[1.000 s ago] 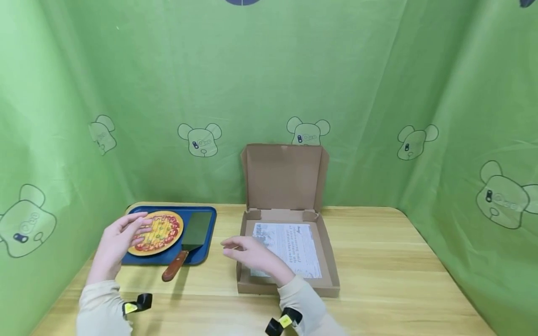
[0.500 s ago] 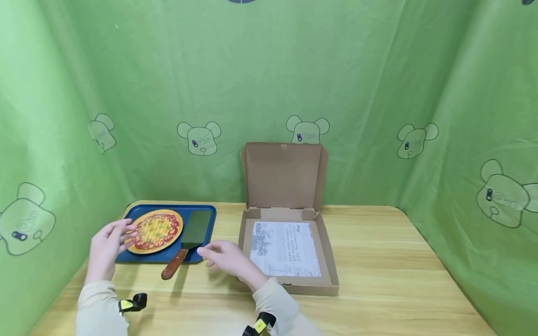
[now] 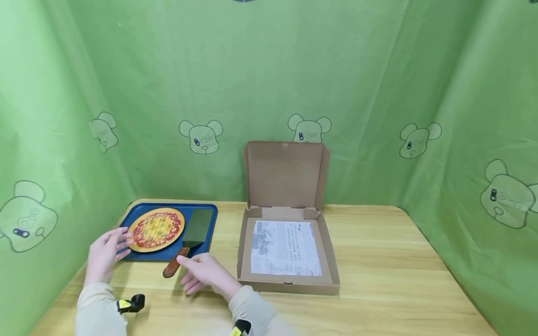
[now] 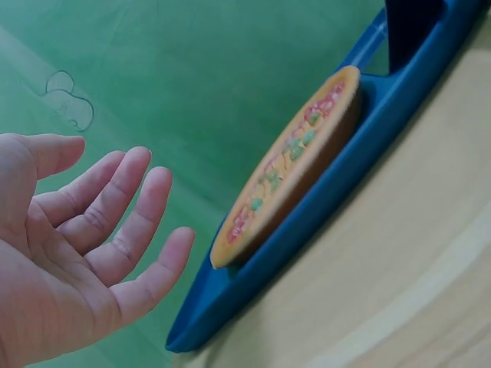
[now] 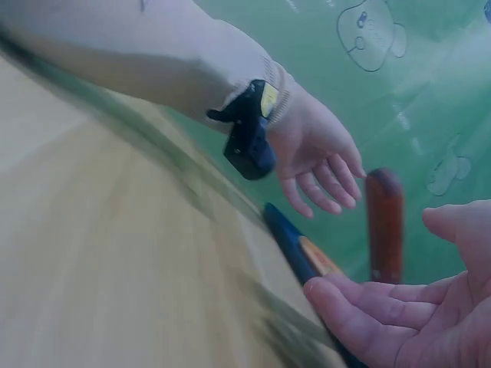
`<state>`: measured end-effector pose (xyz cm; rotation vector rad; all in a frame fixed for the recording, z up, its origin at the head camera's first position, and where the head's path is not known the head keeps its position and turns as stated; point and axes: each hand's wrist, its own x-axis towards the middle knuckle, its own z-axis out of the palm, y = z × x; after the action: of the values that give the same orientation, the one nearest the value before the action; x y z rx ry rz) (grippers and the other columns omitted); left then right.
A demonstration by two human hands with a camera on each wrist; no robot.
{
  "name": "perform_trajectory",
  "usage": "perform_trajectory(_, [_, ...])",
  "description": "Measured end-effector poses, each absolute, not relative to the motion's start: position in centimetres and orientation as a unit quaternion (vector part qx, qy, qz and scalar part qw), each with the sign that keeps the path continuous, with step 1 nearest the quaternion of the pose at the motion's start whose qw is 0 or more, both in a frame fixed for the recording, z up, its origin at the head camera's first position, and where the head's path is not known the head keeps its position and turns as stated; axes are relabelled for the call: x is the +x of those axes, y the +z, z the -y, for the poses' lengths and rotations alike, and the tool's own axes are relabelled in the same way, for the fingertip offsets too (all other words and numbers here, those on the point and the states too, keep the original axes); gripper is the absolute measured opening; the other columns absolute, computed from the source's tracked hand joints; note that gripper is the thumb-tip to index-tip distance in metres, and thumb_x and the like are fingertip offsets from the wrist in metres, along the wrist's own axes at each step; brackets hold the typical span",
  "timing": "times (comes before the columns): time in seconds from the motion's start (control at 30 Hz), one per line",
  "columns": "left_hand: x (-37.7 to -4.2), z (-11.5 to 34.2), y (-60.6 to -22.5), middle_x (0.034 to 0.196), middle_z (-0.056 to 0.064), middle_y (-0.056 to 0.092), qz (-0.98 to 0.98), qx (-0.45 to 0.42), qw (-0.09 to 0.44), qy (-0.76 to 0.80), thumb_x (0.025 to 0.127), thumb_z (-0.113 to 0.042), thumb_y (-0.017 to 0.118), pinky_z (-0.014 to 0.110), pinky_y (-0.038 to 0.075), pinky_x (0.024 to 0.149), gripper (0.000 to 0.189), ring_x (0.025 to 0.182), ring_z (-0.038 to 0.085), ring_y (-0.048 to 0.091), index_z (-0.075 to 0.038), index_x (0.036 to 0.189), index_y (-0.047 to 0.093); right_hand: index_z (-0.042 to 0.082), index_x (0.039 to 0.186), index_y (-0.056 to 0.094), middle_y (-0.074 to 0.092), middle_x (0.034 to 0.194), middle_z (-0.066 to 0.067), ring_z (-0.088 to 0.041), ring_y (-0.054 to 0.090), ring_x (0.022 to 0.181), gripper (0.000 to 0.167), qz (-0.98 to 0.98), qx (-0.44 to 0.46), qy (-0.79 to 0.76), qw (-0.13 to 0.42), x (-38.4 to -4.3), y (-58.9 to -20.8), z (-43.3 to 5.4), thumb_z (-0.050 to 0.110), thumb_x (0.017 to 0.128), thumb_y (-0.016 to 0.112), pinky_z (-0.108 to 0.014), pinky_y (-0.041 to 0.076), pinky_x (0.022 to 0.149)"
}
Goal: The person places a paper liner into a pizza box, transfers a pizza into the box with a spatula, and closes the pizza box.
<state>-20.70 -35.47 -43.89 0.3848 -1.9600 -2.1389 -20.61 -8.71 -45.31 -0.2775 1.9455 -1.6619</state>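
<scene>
Holding nothing, the relaxed hands point(image 3: 102, 256) point(image 3: 206, 274) hover; right wrist view alone separates thumb point(image 5: 459, 224) from spatula handle point(image 5: 385, 226).

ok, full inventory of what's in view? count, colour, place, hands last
table: 1, pale wood, lower part of head view
box: 1, brown, open, on table
printed sheet: 1, whitish, in box
tray: 1, blue, left of box
pizza: 1, yellow and red, on tray
spatula: 1, brown and greenish, over tray's right side
curtain: count unclear, green, behind table and both sides
sleeves: 2, beige, bottom of view
wrist devices: 2, black and yellow, on sleeves
left hand: 1, bare, left of pizza
right hand: 1, bare, by spatula handle
</scene>
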Motion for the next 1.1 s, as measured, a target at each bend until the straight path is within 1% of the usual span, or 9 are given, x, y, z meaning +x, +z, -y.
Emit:
perform_trajectory(0.13, [-20.9, 35.3, -44.4, 0.08, -0.019, 0.069, 0.671, 0.13, 0.099, -0.723, 0.103, -0.028, 0.047, 0.018, 0.058, 0.07, 0.018, 0.077, -0.001, 0.067, -0.032, 0.094, 0.061, -0.002, 0.106, 0.065, 0.073, 0.084, -0.023, -0.034, 0.073, 0.072, 0.055, -0.672, -0.089, -0.659, 0.325, -20.3, -46.1, 9.5, 0.051, 0.094, 0.056, -0.042, 0.062, 0.065])
perform_trajectory(0.27, [-21.1, 35.1, -44.6, 0.08, -0.019, 0.069, 0.67, 0.139, 0.096, -0.723, 0.103, -0.028, 0.047, 0.018, 0.058, 0.07, 0.019, 0.077, -0.001, 0.067, -0.033, 0.092, 0.061, -0.003, 0.106, 0.064, 0.071, 0.093, -0.029, -0.037, 0.073, 0.081, 0.055, -0.619, -0.078, -0.697, 0.353, -20.0, -46.6, 10.2, 0.05, 0.094, 0.056, -0.046, 0.061, 0.073])
perform_trajectory(0.33, [-21.1, 35.0, -44.6, 0.08, -0.019, 0.069, 0.668, 0.143, 0.096, -0.724, 0.103, -0.028, 0.047, 0.018, 0.058, 0.07, 0.018, 0.077, -0.001, 0.067, -0.033, 0.092, 0.061, 0.0, 0.105, 0.064, 0.071, 0.093, -0.03, -0.038, 0.073, 0.083, 0.051, -0.598, -0.074, -0.713, 0.359, -19.9, -46.7, 10.5, 0.049, 0.094, 0.057, -0.048, 0.061, 0.076])
perform_trajectory(0.47, [-21.0, 34.8, -44.6, 0.08, -0.02, 0.068, 0.674, 0.155, 0.094, -0.716, 0.103, -0.029, 0.047, 0.018, 0.058, 0.072, 0.013, 0.078, -0.001, 0.067, -0.031, 0.096, 0.059, 0.003, 0.101, 0.066, 0.072, 0.086, -0.024, -0.036, 0.073, 0.082, 0.038, -0.571, -0.066, -0.737, 0.356, -19.6, -46.8, 11.0, 0.04, 0.094, 0.061, -0.048, 0.06, 0.077])
perform_trajectory(0.6, [-21.1, 34.7, -44.5, 0.08, -0.021, 0.067, 0.686, 0.159, 0.094, -0.704, 0.102, -0.031, 0.048, 0.018, 0.057, 0.074, 0.009, 0.08, -0.002, 0.066, -0.026, 0.104, 0.056, 0.003, 0.098, 0.068, 0.073, 0.087, -0.022, -0.028, 0.073, 0.076, 0.028, -0.556, -0.07, -0.753, 0.345, -19.8, -46.8, 11.1, 0.03, 0.094, 0.063, -0.045, 0.061, 0.079])
perform_trajectory(0.73, [-21.3, 34.7, -44.6, 0.082, -0.021, 0.067, 0.697, 0.161, 0.088, -0.694, 0.102, -0.034, 0.049, 0.018, 0.057, 0.075, 0.02, 0.08, -0.002, 0.066, -0.018, 0.114, 0.054, 0.004, 0.096, 0.069, 0.073, 0.082, -0.015, -0.018, 0.071, 0.069, 0.023, -0.545, -0.075, -0.762, 0.341, -19.9, -46.7, 11.0, 0.026, 0.094, 0.062, -0.042, 0.061, 0.08])
perform_trajectory(0.87, [-21.7, 34.6, -44.7, 0.084, -0.021, 0.066, 0.719, 0.16, 0.081, -0.671, 0.103, -0.035, 0.045, 0.018, 0.057, 0.076, 0.038, 0.082, -0.002, 0.065, -0.007, 0.129, 0.048, 0.004, 0.094, 0.069, 0.072, 0.074, -0.007, -0.015, 0.069, 0.066, 0.022, -0.534, -0.077, -0.772, 0.337, -20.0, -46.7, 10.9, 0.024, 0.094, 0.062, -0.04, 0.061, 0.08])
perform_trajectory(0.93, [-21.8, 34.4, -44.7, 0.084, -0.022, 0.066, 0.729, 0.159, 0.079, -0.661, 0.103, -0.035, 0.044, 0.018, 0.057, 0.076, 0.042, 0.082, -0.002, 0.065, -0.004, 0.132, 0.045, 0.004, 0.092, 0.068, 0.07, 0.072, -0.005, -0.014, 0.069, 0.065, 0.021, -0.527, -0.077, -0.777, 0.335, -20.1, -46.7, 10.8, 0.023, 0.094, 0.061, -0.039, 0.061, 0.08])
perform_trajectory(1.1, [-22.2, 33.8, -44.6, 0.082, -0.02, 0.066, 0.735, 0.153, 0.076, -0.656, 0.102, -0.037, 0.046, 0.02, 0.058, 0.077, 0.047, 0.081, 0.0, 0.066, -0.001, 0.132, 0.046, 0.004, 0.087, 0.067, 0.07, 0.071, -0.003, -0.013, 0.069, 0.066, 0.02, -0.509, -0.077, -0.787, 0.34, -20.3, -46.5, 10.3, 0.022, 0.094, 0.061, -0.036, 0.061, 0.08])
